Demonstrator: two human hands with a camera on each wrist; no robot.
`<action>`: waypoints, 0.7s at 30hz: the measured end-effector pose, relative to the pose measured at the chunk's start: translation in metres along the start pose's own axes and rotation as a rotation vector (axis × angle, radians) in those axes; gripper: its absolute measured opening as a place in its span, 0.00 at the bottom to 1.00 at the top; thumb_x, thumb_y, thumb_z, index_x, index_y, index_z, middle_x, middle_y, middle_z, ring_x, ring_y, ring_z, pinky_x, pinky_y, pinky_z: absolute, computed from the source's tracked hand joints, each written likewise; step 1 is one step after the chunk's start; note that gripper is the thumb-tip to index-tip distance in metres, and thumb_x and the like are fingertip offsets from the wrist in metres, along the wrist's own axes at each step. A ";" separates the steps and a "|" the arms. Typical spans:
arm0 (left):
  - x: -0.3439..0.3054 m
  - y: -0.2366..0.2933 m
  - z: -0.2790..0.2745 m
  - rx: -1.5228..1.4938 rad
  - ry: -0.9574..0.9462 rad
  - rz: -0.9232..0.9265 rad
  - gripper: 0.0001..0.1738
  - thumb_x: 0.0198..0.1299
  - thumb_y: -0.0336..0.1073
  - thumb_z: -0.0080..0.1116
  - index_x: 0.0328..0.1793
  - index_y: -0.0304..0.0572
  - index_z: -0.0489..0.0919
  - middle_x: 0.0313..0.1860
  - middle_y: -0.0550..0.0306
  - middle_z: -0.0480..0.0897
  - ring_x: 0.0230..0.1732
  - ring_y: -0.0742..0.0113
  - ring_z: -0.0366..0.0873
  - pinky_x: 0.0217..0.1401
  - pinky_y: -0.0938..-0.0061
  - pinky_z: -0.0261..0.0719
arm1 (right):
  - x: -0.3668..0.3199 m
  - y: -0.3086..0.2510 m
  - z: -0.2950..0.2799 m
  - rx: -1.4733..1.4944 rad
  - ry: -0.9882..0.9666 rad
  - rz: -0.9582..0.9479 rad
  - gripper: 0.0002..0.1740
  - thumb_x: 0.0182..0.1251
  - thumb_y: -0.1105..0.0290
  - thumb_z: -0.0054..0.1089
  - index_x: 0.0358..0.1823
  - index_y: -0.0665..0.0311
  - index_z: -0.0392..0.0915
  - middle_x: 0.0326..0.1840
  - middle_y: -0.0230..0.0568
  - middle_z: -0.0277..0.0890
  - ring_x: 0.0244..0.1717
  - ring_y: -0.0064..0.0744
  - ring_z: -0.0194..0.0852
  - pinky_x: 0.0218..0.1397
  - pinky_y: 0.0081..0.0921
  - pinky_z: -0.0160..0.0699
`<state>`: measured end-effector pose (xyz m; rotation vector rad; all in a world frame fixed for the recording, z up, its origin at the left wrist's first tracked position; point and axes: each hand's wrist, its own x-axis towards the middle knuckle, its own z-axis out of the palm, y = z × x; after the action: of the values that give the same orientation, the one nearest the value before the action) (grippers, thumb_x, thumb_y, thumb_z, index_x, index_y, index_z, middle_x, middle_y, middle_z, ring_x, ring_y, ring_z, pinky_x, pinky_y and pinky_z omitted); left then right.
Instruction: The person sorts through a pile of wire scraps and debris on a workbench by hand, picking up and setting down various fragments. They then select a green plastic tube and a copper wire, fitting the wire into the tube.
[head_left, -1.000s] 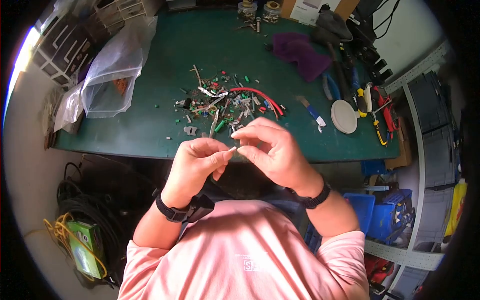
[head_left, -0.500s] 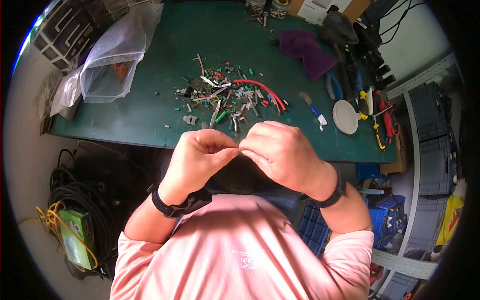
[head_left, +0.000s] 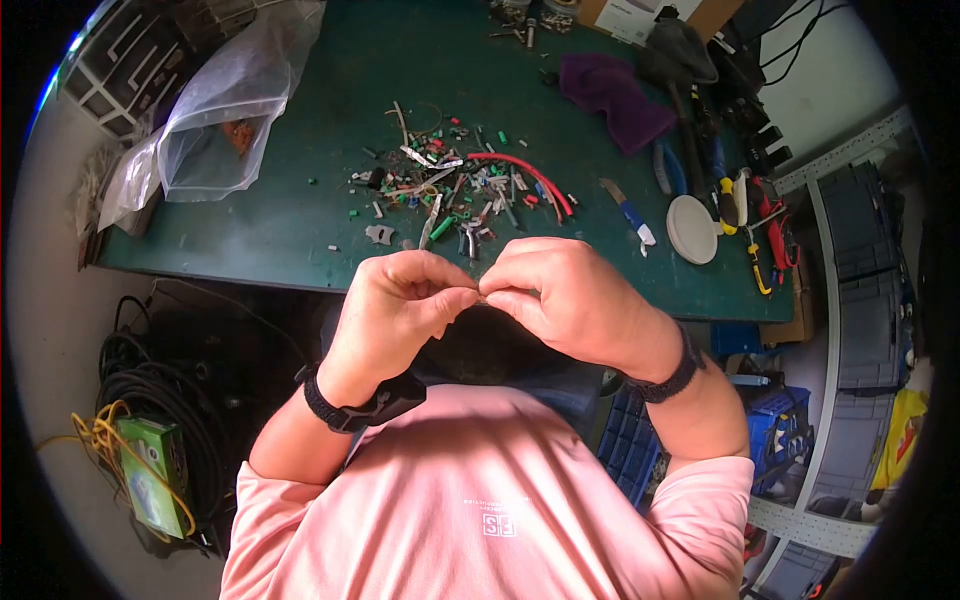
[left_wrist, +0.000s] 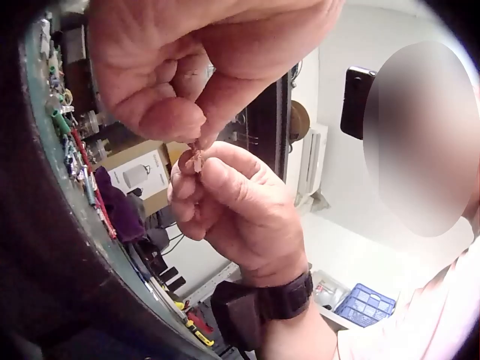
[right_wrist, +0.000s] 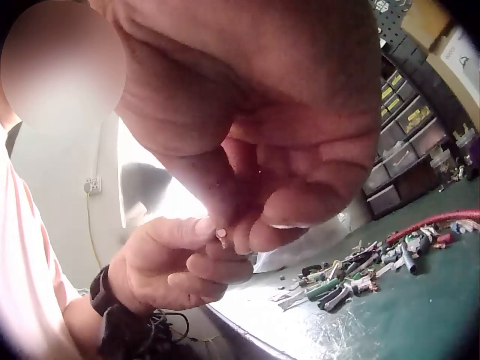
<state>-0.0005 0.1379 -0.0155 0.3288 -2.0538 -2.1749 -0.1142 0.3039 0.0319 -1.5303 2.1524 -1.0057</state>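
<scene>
Pink shirt cloth [head_left: 400,500] lay nearest, and just beyond it the left hand [head_left: 395,310] and the right hand [head_left: 575,300] met, probably raised there so that fine work could be watched closely. Between them was a tiny copper-coloured piece [left_wrist: 196,162], and the fingers [left_wrist: 174,120] of both hands were clamped on it in a pinch, their tips almost touching; so small a thing left room for fingertips only, and a grip from each side seemed meant to keep it steady, though its exact shape was too small to tell. The green bench [head_left: 250,250] stretched away past the hands, with a heap of scraps [head_left: 436,181] spread loosely near its front, presumably for easy picking, and a red tube [head_left: 540,178] curving along the heap's right side. Farther right lay a blue-handled knife [head_left: 632,217] and a pale round lid [head_left: 691,230], apparently kept out of the way yet within the right hand's reach. On the left a clear plastic bag [head_left: 220,135] had its mouth toward the near side, perhaps for filling, while a purple cloth [head_left: 615,100] sat crumpled farther back, and a carton [head_left: 632,20] stood at the far end, where it took least working room
</scene>
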 end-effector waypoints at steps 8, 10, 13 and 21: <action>0.000 0.001 0.002 -0.015 -0.006 -0.013 0.02 0.59 0.25 0.66 0.35 0.34 0.85 0.25 0.64 0.82 0.23 0.82 0.74 0.25 0.85 0.73 | -0.001 0.003 0.005 -0.065 0.003 -0.010 0.06 0.61 0.70 0.60 0.33 0.65 0.81 0.34 0.47 0.79 0.38 0.50 0.80 0.42 0.40 0.78; 0.000 0.000 0.002 -0.037 -0.013 -0.012 0.01 0.59 0.25 0.66 0.35 0.34 0.85 0.26 0.63 0.82 0.23 0.82 0.74 0.25 0.85 0.73 | -0.001 0.003 0.006 -0.085 0.002 -0.017 0.06 0.62 0.70 0.60 0.33 0.65 0.81 0.33 0.47 0.79 0.38 0.50 0.80 0.42 0.40 0.78; 0.000 -0.001 0.000 -0.073 -0.031 -0.003 0.04 0.58 0.27 0.68 0.35 0.34 0.84 0.26 0.60 0.83 0.23 0.80 0.75 0.25 0.84 0.74 | -0.001 0.002 0.005 -0.068 -0.009 -0.017 0.06 0.62 0.70 0.59 0.32 0.65 0.81 0.33 0.47 0.79 0.39 0.50 0.79 0.42 0.41 0.78; 0.002 -0.006 0.000 -0.563 -0.092 -0.081 0.05 0.61 0.27 0.65 0.38 0.32 0.81 0.29 0.54 0.84 0.24 0.74 0.77 0.24 0.81 0.75 | -0.004 -0.002 0.015 -0.081 0.123 -0.113 0.03 0.57 0.71 0.60 0.29 0.63 0.78 0.29 0.43 0.75 0.34 0.47 0.77 0.36 0.41 0.77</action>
<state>-0.0015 0.1375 -0.0217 0.2479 -1.3882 -2.7308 -0.1021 0.3014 0.0225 -1.6857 2.2363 -1.0877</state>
